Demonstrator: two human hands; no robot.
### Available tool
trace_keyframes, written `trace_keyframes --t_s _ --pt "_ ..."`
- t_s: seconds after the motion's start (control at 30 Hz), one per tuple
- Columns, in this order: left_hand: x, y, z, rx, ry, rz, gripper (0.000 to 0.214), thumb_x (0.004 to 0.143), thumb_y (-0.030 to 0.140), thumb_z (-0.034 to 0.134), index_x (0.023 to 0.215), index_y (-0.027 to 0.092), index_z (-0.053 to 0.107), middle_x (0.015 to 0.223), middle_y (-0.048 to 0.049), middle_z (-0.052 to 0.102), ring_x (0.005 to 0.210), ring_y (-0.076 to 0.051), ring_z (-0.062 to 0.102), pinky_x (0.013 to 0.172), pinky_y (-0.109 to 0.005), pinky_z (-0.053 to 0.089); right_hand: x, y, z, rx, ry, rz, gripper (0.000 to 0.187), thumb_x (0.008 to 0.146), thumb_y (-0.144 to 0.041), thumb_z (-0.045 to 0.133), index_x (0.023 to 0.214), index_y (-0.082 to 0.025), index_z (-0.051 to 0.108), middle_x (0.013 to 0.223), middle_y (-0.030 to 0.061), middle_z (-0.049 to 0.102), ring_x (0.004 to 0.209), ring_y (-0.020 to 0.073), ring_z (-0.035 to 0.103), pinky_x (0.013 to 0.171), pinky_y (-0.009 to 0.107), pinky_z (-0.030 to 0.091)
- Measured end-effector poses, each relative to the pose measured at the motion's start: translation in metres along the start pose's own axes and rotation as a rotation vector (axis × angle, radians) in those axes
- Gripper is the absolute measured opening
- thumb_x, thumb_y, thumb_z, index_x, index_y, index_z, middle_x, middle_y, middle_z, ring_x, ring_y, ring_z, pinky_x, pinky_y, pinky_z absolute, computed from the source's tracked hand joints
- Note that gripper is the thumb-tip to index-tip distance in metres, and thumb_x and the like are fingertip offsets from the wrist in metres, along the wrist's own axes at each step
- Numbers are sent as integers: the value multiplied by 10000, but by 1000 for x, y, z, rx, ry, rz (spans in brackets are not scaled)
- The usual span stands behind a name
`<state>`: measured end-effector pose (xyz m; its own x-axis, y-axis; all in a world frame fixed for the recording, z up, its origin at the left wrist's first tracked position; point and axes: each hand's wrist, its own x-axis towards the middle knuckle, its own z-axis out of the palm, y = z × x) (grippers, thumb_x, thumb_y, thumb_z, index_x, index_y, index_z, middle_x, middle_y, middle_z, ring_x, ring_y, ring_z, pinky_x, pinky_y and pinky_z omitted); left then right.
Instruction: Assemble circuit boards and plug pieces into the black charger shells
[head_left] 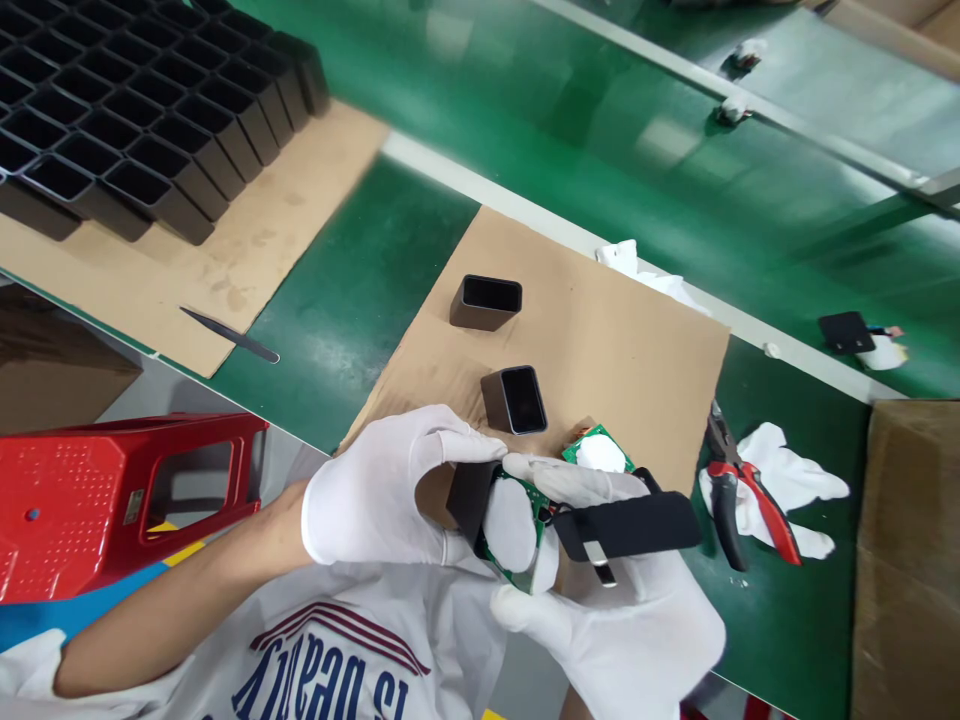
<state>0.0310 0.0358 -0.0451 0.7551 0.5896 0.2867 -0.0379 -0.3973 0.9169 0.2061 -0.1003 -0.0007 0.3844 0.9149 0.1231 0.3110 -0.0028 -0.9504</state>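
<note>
My left hand (390, 490), in a white glove, is closed around a black rectangular housing (471, 500) at the front edge of the cardboard sheet. In my right hand (622, 625), also gloved, is a green circuit board (517, 575) with round white pads (510, 525). The board's left end meets the housing's opening; how deep it sits inside I cannot tell. A black end piece with a metal clip (630, 528) is joined to the board by dark wires and lies over my right hand. Just beyond my fingers rests another circuit board with a white pad (600, 452).
Two black housings (487, 303) (523, 400) are on the cardboard sheet (615, 330). Many more (150, 180) stand in rows at the upper left, near tweezers (232, 335). Red-handled pliers (739, 490) lie on a white glove (787, 475). A red stool (67, 510) and a carton (907, 560) flank the bench.
</note>
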Motion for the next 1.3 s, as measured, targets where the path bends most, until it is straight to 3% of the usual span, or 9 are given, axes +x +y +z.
trace_keyframes --t_s 0.13,0.43,0.6,0.77,0.93,1.03,1.13,1.23,1.3 --pt "1 2 -1 -3 15 3 664 734 408 991 1313 260 702 1198 -76 809 1028 -254 816 910 -373 690 -1 0 -1 -44 2 -6 696 704 -493 1033 1316 -323 747 1245 34 803 1146 246 796 963 299 689" --pt "2 8 -3 -31 -48 -147 618 696 327 972 1273 308 751 1198 -60 819 1023 -290 822 924 -440 698 4 0 5 -179 12 -66 656 717 -520 1026 1274 -309 751 1176 55 752 1119 296 743 967 456 659" --pt "7 13 -5 -118 -45 -218 556 708 388 963 1223 298 773 1145 -66 821 1020 -320 817 919 -469 694 5 1 6 -189 -50 -66 848 696 -668 987 1413 -312 707 1388 99 703 1293 370 690 1098 553 598" --pt "7 19 -6 -177 1 -232 621 697 269 971 1277 267 747 1120 -43 810 953 -258 812 883 -402 682 -5 1 8 -193 103 -93 680 844 -577 925 1441 -345 697 1257 59 760 1154 308 729 956 473 623" --pt "4 23 -9 -133 21 -221 678 664 299 1003 1289 272 742 1115 -38 817 947 -255 808 881 -408 671 -3 -8 12 -202 100 -42 693 801 -551 965 1385 -276 712 1272 103 778 1181 357 738 1018 564 611" --pt "1 25 -9 -65 41 -301 626 665 309 990 1243 273 755 1095 -30 819 966 -268 804 908 -434 660 -2 -14 19 -266 158 -165 644 810 -466 977 1372 -290 718 1226 88 802 1108 330 767 962 539 647" --pt "-3 19 -3 105 143 -369 577 661 306 975 1193 255 757 1103 -35 827 1002 -282 801 931 -448 649 -7 -7 36 -386 279 -326 609 842 -285 955 1397 -345 712 1255 69 817 1082 300 797 885 479 688" --pt "-7 6 4 320 269 -277 534 669 388 945 1145 237 755 1074 -74 841 1030 -340 801 946 -502 636 -16 11 59 -549 285 -358 687 897 -177 875 1509 -393 650 1412 92 775 1078 300 823 816 446 715" --pt "-9 -1 7 426 309 -192 403 706 348 869 1078 237 763 1016 -89 847 999 -364 808 933 -524 632 -20 22 71 -622 281 -344 650 954 -145 793 1535 -397 642 1443 101 763 1058 298 836 790 422 720"
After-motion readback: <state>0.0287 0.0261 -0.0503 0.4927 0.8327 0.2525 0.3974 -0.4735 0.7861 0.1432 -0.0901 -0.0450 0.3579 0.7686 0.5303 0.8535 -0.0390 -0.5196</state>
